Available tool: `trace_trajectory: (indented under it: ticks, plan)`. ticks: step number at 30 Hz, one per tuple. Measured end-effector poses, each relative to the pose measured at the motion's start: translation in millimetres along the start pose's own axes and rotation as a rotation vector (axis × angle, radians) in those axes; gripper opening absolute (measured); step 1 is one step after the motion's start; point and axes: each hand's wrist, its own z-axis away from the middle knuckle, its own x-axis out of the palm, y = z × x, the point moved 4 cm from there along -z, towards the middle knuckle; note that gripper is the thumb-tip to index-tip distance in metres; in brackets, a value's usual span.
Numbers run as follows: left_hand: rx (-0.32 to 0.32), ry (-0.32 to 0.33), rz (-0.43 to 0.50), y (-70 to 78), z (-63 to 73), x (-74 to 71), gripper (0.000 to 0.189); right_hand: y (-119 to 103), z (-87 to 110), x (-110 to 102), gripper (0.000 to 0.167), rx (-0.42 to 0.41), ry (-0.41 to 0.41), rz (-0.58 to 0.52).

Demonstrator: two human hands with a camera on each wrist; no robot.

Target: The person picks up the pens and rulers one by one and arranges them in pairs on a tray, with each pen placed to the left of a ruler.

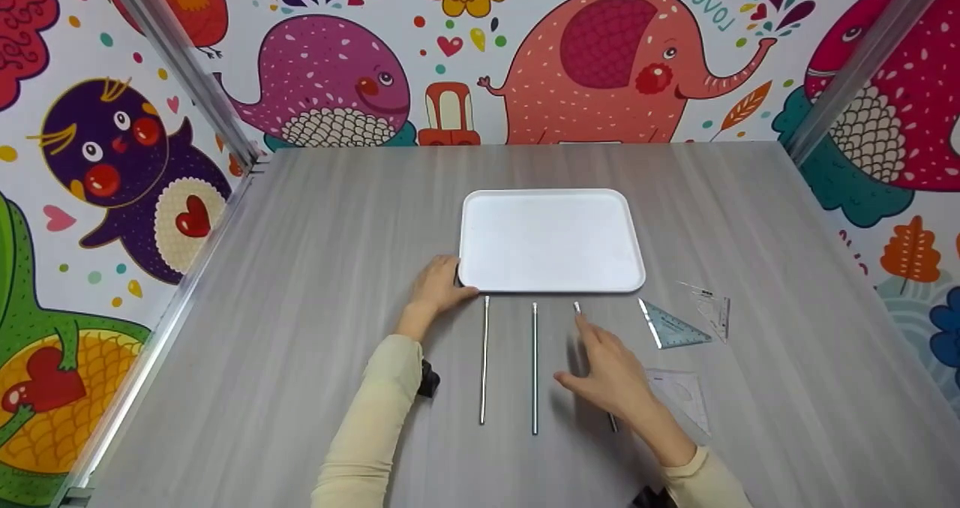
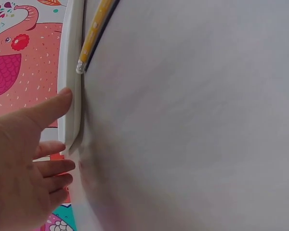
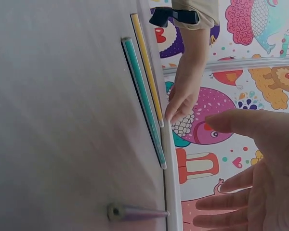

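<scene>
My left hand (image 1: 439, 287) is at the near left corner of a white tray (image 1: 551, 241), its thumb on the near rim and its fingers extended round the corner. A yellow pencil (image 2: 97, 33) lies beside that hand, its tip end by the tray. To the right lies a teal pencil (image 3: 142, 96), roughly parallel to it. My right hand (image 1: 611, 369) is over a third, purplish pencil (image 3: 137, 213), thumb spread from the straight fingers and nothing held. In the head view this hand hides most of that pencil.
Right of my right hand lie a bluish set square (image 1: 673, 326), a clear set square (image 1: 718, 317) and another clear drawing template (image 1: 686, 395), partly behind the wrist. Metal posts (image 1: 180, 65) and cartoon-printed walls enclose the grey wood-grain table (image 1: 337, 215).
</scene>
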Motion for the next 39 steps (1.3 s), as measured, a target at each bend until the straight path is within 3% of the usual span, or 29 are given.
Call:
trace_trajectory:
  ticks: [7, 24, 32, 39]
  plan:
    - [-0.025, -0.007, 0.020, -0.9, 1.2, 0.8, 0.053, -10, -1.8, 6, 0.087, -0.010, -0.070, 0.016]
    - [-0.054, -0.037, -0.026, 1.4, -0.9, -2.6, 0.055, -34, -6.4, 27, 0.067, -0.070, -0.072, -0.067]
    - [-0.003, -0.001, -0.045, 3.7, -0.1, -4.8, 0.053, -49, -16.0, 41, 0.045, -0.104, -0.129, -0.210]
    - [-0.008, -0.011, -0.041, 3.4, -0.6, -3.0, 0.055, -56, -20.3, 54, 0.047, -0.081, -0.137, -0.225]
